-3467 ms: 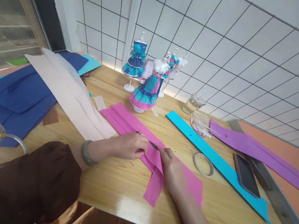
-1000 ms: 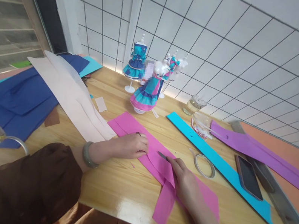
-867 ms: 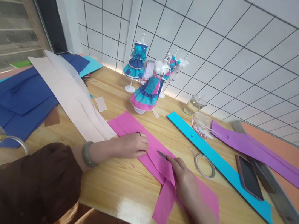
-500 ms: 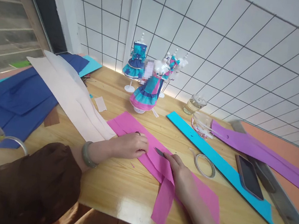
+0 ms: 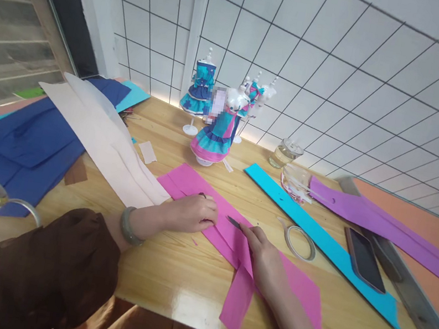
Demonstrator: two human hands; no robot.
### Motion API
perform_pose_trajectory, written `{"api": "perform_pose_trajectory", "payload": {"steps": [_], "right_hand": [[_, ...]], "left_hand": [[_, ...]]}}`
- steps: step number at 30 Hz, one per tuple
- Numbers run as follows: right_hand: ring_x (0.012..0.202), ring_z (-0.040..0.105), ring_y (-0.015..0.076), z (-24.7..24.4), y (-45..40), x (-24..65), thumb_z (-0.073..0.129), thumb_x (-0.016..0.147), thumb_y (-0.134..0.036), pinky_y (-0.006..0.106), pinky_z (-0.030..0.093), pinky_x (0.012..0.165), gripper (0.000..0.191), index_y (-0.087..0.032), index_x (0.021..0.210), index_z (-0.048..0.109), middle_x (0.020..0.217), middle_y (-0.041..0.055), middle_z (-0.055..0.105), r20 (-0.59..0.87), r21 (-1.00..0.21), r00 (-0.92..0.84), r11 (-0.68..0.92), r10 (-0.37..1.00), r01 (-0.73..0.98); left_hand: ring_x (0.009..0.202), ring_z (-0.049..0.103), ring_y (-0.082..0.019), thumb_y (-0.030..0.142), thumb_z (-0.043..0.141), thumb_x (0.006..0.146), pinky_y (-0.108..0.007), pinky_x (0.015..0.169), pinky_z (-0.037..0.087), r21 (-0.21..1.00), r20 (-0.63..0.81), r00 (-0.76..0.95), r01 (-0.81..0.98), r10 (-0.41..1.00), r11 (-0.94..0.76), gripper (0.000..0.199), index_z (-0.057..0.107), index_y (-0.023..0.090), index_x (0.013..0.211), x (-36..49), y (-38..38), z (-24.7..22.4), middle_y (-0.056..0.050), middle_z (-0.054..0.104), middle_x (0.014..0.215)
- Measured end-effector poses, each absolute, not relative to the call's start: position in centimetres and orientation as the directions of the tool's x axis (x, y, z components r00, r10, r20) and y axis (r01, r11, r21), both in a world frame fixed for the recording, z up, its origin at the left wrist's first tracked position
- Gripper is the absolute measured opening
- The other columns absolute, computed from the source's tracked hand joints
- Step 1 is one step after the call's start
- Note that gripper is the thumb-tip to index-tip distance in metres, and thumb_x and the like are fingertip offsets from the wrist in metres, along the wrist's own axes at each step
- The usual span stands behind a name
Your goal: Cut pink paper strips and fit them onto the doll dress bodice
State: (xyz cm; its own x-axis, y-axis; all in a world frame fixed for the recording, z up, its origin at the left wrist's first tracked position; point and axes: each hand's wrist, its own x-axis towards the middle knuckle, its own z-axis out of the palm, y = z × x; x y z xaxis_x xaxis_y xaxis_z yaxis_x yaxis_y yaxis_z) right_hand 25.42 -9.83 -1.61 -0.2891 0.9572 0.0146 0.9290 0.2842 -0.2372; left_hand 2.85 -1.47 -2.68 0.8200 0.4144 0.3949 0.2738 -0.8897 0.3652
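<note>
A long sheet of pink fabric point(image 5: 303, 282) lies slantwise across the wooden table, with one strip of it hanging folded toward the front edge. My left hand point(image 5: 194, 213) rests on its near edge, fingers curled and pinching the cloth; a ring and a bangle show on this arm. Closed in my right hand point(image 5: 267, 256) are scissors point(image 5: 234, 222), of which only the dark pointed blade shows, aimed left at the pink fabric. The handles are hidden by the fingers. A small gap separates the blade tip from my left fingertips.
Behind stand several mini mannequins in dresses point(image 5: 212, 143) and a glass of liquid point(image 5: 285, 153). Rightward lie blue fabric point(image 5: 299, 217), a tape roll point(image 5: 312, 250), a phone point(image 5: 365, 260) and purple fabric point(image 5: 394, 227). Pale fabric point(image 5: 107, 151) and navy fabric point(image 5: 31, 155) lie left.
My right hand and the blade have barely shifted. The hanging pink strip has swung slightly to the left. My left hand stays in place.
</note>
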Motion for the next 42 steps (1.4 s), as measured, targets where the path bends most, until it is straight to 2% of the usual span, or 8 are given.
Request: {"api": "perform_pose_trajectory", "payload": {"steps": [4, 9, 14, 21, 29, 37, 42], "right_hand": [[0.087, 0.060, 0.0214, -1.9, -9.8, 25.4, 0.033, 0.080, -0.006, 0.031, 0.046, 0.070, 0.053, -0.023, 0.128, 0.047, 0.109, 0.0092, 0.058, 0.037, -0.203, -0.281, 0.283, 0.959, 0.937], [0.089, 0.061, 0.0220, -1.7, -9.9, 25.2, 0.032, 0.081, -0.005, 0.031, 0.046, 0.071, 0.052, -0.021, 0.128, 0.048, 0.110, 0.0098, 0.058, 0.012, -0.175, -0.278, 0.275, 0.961, 0.945], [0.093, 0.060, 0.0228, -1.5, -9.8, 25.2, 0.032, 0.079, -0.004, 0.032, 0.047, 0.073, 0.055, -0.020, 0.130, 0.045, 0.112, 0.0106, 0.056, -0.029, -0.184, -0.271, 0.261, 0.962, 0.947], [0.085, 0.061, 0.0210, -2.0, -9.2, 24.9, 0.032, 0.081, -0.006, 0.030, 0.046, 0.069, 0.052, -0.022, 0.129, 0.046, 0.111, 0.0100, 0.056, 0.004, -0.190, -0.291, 0.286, 0.957, 0.939], [0.085, 0.061, 0.0221, -1.6, -9.2, 24.2, 0.033, 0.079, -0.005, 0.029, 0.046, 0.068, 0.051, -0.021, 0.125, 0.049, 0.106, 0.0108, 0.060, 0.033, -0.196, -0.281, 0.282, 0.959, 0.939], [0.094, 0.060, 0.0250, -1.6, -9.4, 24.1, 0.031, 0.080, -0.005, 0.033, 0.046, 0.075, 0.052, -0.018, 0.128, 0.047, 0.114, 0.0134, 0.057, 0.009, -0.177, -0.307, 0.304, 0.952, 0.936], [0.091, 0.060, 0.0232, -1.8, -9.4, 24.2, 0.034, 0.079, -0.006, 0.031, 0.046, 0.073, 0.052, -0.022, 0.127, 0.048, 0.112, 0.0108, 0.058, 0.034, -0.201, -0.305, 0.305, 0.952, 0.931]], "left_hand": [[0.085, 0.053, -0.014, 0.013, 0.047, 0.085, -0.027, 0.080, 0.038, 0.365, 0.387, 0.825, 0.274, 0.412, -0.890, 0.019, 0.064, 0.017, 0.076, 2.8, -1.4, -2.7, -0.003, 0.063, 0.081], [0.085, 0.052, -0.014, 0.013, 0.047, 0.085, -0.027, 0.081, 0.037, 0.355, 0.376, 0.830, 0.281, 0.412, -0.891, 0.020, 0.065, 0.017, 0.078, 2.8, -1.3, -2.9, -0.003, 0.064, 0.083], [0.085, 0.052, -0.014, 0.014, 0.047, 0.085, -0.027, 0.081, 0.037, 0.348, 0.383, 0.828, 0.281, 0.410, -0.894, 0.020, 0.065, 0.017, 0.077, 2.8, -1.3, -3.1, -0.003, 0.063, 0.082], [0.085, 0.052, -0.014, 0.013, 0.048, 0.084, -0.027, 0.080, 0.037, 0.348, 0.385, 0.827, 0.281, 0.410, -0.894, 0.018, 0.065, 0.017, 0.078, 2.8, -1.2, -3.3, -0.003, 0.063, 0.082], [0.086, 0.053, -0.015, 0.013, 0.048, 0.084, -0.027, 0.080, 0.038, 0.354, 0.396, 0.821, 0.276, 0.410, -0.894, 0.018, 0.065, 0.017, 0.078, 2.8, -1.3, -3.2, -0.003, 0.063, 0.083], [0.085, 0.053, -0.015, 0.014, 0.048, 0.084, -0.027, 0.079, 0.038, 0.348, 0.404, 0.823, 0.265, 0.399, -0.899, 0.018, 0.065, 0.016, 0.077, 2.8, -1.3, -3.1, -0.003, 0.063, 0.081], [0.085, 0.053, -0.015, 0.014, 0.048, 0.084, -0.027, 0.078, 0.039, 0.353, 0.399, 0.818, 0.280, 0.415, -0.893, 0.019, 0.065, 0.017, 0.078, 2.8, -1.3, -3.1, -0.004, 0.063, 0.080]]}}
